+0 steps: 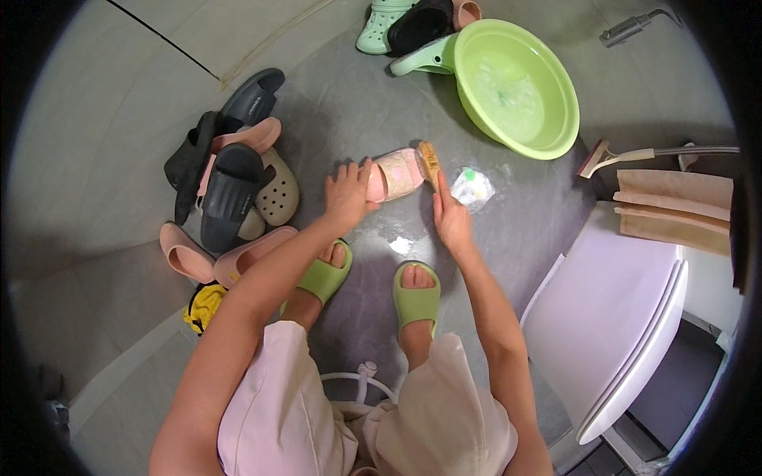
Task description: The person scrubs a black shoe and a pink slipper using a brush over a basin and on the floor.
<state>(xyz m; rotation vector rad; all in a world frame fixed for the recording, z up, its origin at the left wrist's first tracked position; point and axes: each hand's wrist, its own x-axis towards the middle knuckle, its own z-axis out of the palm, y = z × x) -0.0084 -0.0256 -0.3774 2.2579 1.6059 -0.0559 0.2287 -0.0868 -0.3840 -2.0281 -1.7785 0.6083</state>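
Observation:
A pink slipper (401,172) lies on the wet grey floor in front of me, its sole side or footbed turned up. My left hand (348,194) grips its left end, thumb and fingers around the edge. In my right hand (453,221) is a wooden scrubbing brush (429,163), held by the handle. The brush head meets the right end of the slipper. Just right of the brush sits a crumpled clear-and-white plastic packet (472,189) with green spots. White foam (402,245) lies on the floor nearer my feet.
At the left is a pile of dark slides (232,194), beige clogs (277,189) and pink shoes (187,252). A green basin (517,147) with sudsy water stands far right, beside mint clogs (429,58). A closed toilet (607,309) and a squeegee (595,159) are at the right.

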